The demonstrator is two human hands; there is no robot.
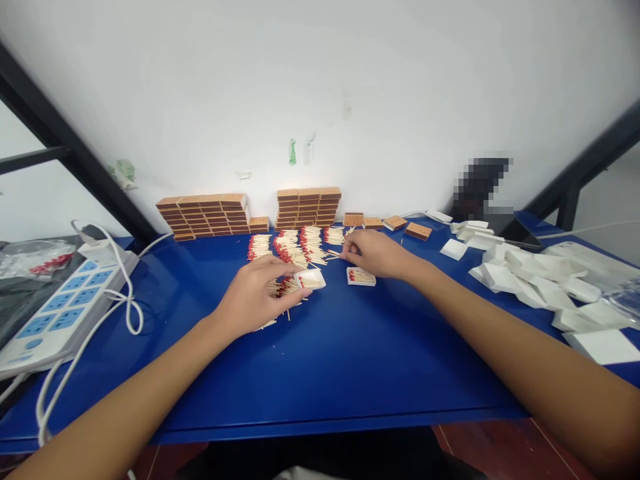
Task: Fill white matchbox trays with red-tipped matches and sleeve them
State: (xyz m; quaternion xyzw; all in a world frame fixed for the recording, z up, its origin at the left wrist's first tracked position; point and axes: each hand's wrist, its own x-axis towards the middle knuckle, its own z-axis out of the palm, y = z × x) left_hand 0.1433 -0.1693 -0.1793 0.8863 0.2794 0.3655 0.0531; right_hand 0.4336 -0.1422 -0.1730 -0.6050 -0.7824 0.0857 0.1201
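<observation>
My left hand (260, 293) grips a small white matchbox tray (311, 279) between thumb and fingers, with a few red-tipped matches in it. My right hand (367, 252) is pinched closed at the right end of the match piles, its fingertips on the pale end of some matches (334, 254). Just below that hand, a second white tray (361, 277) holding matches rests on the blue table. Rows of red-headed matches (287, 247) lie beyond both hands. More loose matches are partly hidden behind my left hand.
Stacked matchboxes (205, 217) and a second stack (309, 208) stand along the wall. Several single matchboxes (395, 223) lie to their right. White empty trays (530, 273) are heaped at the right. A power strip (65, 303) with white cables lies on the left.
</observation>
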